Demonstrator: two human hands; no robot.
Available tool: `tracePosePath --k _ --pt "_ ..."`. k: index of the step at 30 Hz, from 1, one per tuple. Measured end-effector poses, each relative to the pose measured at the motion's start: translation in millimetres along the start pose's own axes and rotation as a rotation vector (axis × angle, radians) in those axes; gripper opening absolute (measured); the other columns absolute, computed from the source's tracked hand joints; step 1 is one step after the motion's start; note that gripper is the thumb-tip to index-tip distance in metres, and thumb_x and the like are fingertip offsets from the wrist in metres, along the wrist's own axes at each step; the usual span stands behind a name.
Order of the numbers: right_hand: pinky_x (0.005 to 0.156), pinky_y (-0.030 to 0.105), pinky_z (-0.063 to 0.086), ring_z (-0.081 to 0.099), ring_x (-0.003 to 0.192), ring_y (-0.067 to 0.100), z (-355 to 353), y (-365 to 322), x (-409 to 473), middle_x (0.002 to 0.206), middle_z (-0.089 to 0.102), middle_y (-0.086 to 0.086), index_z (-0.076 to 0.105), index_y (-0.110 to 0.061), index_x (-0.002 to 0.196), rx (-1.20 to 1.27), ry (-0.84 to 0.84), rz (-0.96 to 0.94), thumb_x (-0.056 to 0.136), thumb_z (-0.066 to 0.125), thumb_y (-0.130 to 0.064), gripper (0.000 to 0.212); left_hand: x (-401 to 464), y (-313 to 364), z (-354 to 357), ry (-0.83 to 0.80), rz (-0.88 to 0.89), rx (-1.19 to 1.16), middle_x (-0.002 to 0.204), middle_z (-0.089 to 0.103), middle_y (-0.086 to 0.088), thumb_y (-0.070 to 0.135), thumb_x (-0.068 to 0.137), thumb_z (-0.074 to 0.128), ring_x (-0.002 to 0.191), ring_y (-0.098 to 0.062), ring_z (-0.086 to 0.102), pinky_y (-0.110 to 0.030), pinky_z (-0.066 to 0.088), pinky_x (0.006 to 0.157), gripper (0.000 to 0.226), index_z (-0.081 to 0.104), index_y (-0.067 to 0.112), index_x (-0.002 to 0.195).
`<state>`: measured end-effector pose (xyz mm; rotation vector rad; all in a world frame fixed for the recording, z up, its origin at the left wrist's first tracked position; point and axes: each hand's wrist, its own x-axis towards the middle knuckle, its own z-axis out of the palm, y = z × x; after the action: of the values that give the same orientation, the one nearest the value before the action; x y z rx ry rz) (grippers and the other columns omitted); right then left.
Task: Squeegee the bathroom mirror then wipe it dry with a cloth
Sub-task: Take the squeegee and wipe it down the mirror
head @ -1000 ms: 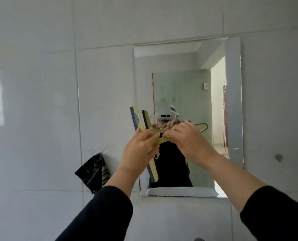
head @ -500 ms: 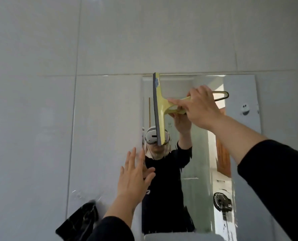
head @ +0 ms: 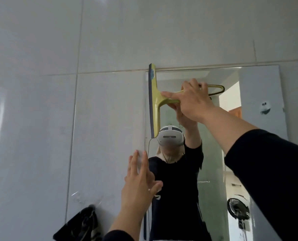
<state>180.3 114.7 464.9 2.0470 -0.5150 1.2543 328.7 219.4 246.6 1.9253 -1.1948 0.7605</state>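
Tiled wall (head: 110, 40): squeegee (head: 154, 101) label (head: 152, 74) unreadable, right hand (head: 193, 100) gripping.

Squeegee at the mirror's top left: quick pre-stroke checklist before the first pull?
1. Right hand grips the squeegee handle: ok.
2. Blade upright along the mirror left edge, top at its upper corner: ok.
3. Blade pressed flat on the glass: cannot tell.
4. Left hand open and below the blade, clear of a sideways stroke: ok.
5. Dark cloth hangs on the wall, lower left, within sight: ok.
6. Glass wet: cannot tell.

squeegee (head: 154, 101) gripped, probably touching mirror (head: 259, 94)
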Motion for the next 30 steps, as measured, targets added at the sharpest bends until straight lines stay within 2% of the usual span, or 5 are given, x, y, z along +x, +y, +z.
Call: tracePosePath --k 4,9,17,24,30 --pt "0.089 0.043 0.028 0.035 0.11 0.028 -8.1 17.1 -11.0 0.109 0.046 0.008 0.019 -0.059 0.14 -0.018 -0.045 0.019 0.102 0.023 -0.03 0.048 -1.7 5.0 -0.9 -0.026 -0.03 -0.016 0.153 -0.029 0.014 0.055 0.083 0.057 0.144 -0.015 -0.02 -0.049 0.033 0.11 0.103 -0.026 0.038 0.142" --pt "0.089 0.042 0.027 0.035 0.108 0.028 -14.5 38.1 -23.9 0.102 0.042 0.006 0.02 -0.059 0.14 -0.052 -0.083 0.06 0.101 0.025 -0.025 0.052 -2.9 28.9 -2.9 -0.016 -0.119 0.087 0.153 -0.032 0.004 0.059 0.087 0.042 0.144 -0.019 -0.021 -0.056 0.006 0.115 0.096 -0.028 0.026 0.143" --pt "0.091 0.044 0.027 0.036 0.108 0.028 -29.1 88.2 -54.0 0.098 0.037 0.005 0.019 -0.058 0.141 -0.107 -0.134 0.147 0.098 0.021 -0.024 0.054 3.5 85.1 15.0 0.004 -0.006 0.173 0.154 -0.031 -0.001 0.062 0.082 0.044 0.142 -0.02 -0.026 -0.058 -0.004 0.115 0.101 -0.023 0.023 0.146" --pt "0.096 0.044 0.027 0.035 0.111 0.03 -39.2 128.9 -79.4 0.108 0.046 0.009 0.023 -0.057 0.141 -0.145 -0.152 0.233 0.096 0.024 -0.013 0.063 3.4 99.5 27.1 -0.044 -0.046 0.221 0.152 -0.035 -0.008 0.065 0.078 0.052 0.142 -0.025 -0.027 -0.056 0.008 0.116 0.114 -0.025 0.016 0.145" --pt "0.094 0.045 0.027 0.035 0.113 0.03 -40.1 144.5 -89.9 0.112 0.048 0.011 0.024 -0.056 0.141 -0.143 -0.148 0.272 0.097 0.03 -0.014 0.062 4.8 100.4 29.1 -0.045 -0.038 0.186 0.15 -0.038 -0.007 0.067 0.076 0.055 0.142 -0.026 -0.025 -0.054 0.009 0.117 0.119 -0.028 0.016 0.144"
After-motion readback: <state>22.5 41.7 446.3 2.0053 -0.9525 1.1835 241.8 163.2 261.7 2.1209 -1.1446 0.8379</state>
